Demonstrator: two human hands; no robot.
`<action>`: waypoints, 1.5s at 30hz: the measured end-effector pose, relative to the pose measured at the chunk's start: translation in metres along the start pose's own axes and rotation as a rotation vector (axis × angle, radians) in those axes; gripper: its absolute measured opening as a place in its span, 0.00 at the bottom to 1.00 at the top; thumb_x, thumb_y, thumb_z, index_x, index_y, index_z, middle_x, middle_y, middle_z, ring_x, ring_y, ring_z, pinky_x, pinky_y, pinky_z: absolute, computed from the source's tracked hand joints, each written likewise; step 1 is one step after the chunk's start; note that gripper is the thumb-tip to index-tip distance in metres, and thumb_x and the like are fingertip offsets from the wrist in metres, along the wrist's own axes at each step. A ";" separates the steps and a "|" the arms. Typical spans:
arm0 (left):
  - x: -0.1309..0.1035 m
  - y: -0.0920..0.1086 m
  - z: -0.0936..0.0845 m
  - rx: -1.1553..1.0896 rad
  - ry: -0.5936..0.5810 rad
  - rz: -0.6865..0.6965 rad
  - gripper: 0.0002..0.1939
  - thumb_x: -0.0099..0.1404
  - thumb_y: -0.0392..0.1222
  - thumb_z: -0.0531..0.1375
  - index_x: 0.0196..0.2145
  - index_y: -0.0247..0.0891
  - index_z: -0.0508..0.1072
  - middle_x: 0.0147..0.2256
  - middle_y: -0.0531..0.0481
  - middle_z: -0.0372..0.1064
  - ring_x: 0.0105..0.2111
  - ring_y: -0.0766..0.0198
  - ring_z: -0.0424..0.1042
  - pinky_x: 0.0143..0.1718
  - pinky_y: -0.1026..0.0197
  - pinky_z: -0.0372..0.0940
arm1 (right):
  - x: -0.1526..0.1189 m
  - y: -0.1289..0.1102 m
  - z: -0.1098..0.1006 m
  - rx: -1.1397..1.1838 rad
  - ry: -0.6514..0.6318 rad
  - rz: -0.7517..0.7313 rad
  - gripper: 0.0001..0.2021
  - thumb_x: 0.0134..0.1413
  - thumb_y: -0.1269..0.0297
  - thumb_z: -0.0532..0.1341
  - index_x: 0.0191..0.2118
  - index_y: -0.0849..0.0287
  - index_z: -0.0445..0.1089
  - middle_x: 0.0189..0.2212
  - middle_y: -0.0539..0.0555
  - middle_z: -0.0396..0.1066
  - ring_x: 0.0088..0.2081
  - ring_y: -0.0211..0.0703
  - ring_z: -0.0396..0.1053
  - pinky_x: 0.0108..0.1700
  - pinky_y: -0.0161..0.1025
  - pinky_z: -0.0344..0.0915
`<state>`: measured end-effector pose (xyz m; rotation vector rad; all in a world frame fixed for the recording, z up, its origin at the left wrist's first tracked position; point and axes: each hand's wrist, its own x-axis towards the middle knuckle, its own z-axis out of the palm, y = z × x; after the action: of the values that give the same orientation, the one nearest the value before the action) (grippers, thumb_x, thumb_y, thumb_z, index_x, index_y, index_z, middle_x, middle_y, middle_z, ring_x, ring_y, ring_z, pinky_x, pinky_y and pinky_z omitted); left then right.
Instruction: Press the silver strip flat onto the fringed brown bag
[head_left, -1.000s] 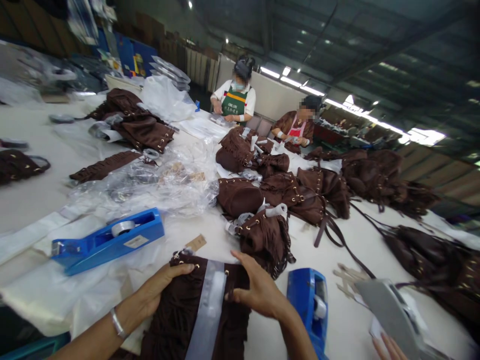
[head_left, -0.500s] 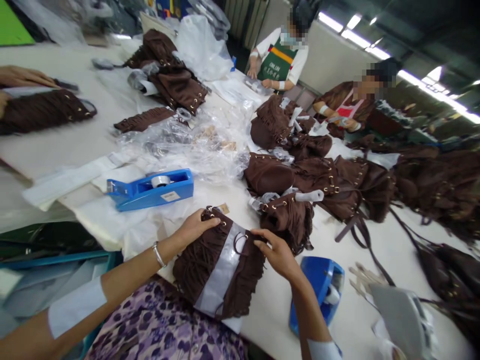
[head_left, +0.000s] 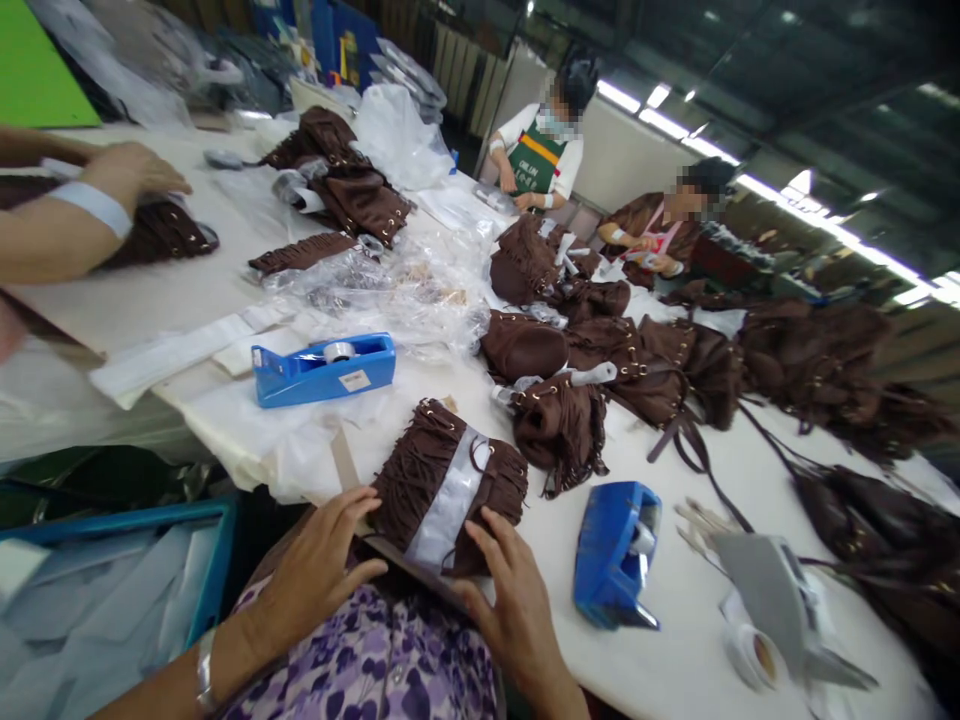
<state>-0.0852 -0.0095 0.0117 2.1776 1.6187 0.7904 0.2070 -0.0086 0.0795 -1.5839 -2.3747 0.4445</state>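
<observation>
Left hand (head_left: 322,570) and right hand (head_left: 514,600), both flat and unclenched, press the near edge of a brown fringed bag (head_left: 442,485) at the tabletop (head_left: 675,620) edge; smoothing step, next likely needs a firm grasp.

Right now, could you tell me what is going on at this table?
A person has both hands on a brown fringed bag with a grey strip down its middle, at the near edge of the white table. The left hand and right hand press flat on its near end. Two blue tape dispensers flank it. More brown bags are heaped beyond. Two co-workers work at the far side, and another person's hand rests on a bag at the left.
</observation>
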 end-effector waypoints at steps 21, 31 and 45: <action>0.053 0.035 0.012 0.270 -0.125 0.458 0.31 0.65 0.49 0.63 0.64 0.54 0.61 0.67 0.47 0.56 0.67 0.43 0.52 0.66 0.30 0.44 | -0.005 0.020 0.019 0.297 0.113 -0.026 0.30 0.47 0.62 0.71 0.57 0.51 0.65 0.59 0.59 0.61 0.63 0.52 0.57 0.64 0.52 0.59; 0.043 0.085 0.030 0.209 -0.025 0.591 0.38 0.64 0.63 0.59 0.63 0.35 0.63 0.67 0.40 0.55 0.69 0.42 0.46 0.69 0.34 0.37 | -0.039 0.030 0.028 0.409 0.411 0.197 0.16 0.59 0.68 0.58 0.53 0.53 0.65 0.51 0.57 0.70 0.55 0.47 0.66 0.58 0.48 0.64; 0.062 0.084 0.064 0.349 -0.021 0.685 0.32 0.69 0.55 0.57 0.62 0.30 0.61 0.61 0.38 0.64 0.64 0.45 0.58 0.62 0.43 0.56 | -0.011 0.029 0.067 1.019 0.137 0.743 0.11 0.51 0.71 0.54 0.41 0.57 0.64 0.15 0.43 0.67 0.15 0.38 0.66 0.20 0.33 0.64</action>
<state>0.0306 0.0280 0.0219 3.0399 1.0382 0.6725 0.2108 -0.0157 0.0063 -1.7297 -0.9981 1.3409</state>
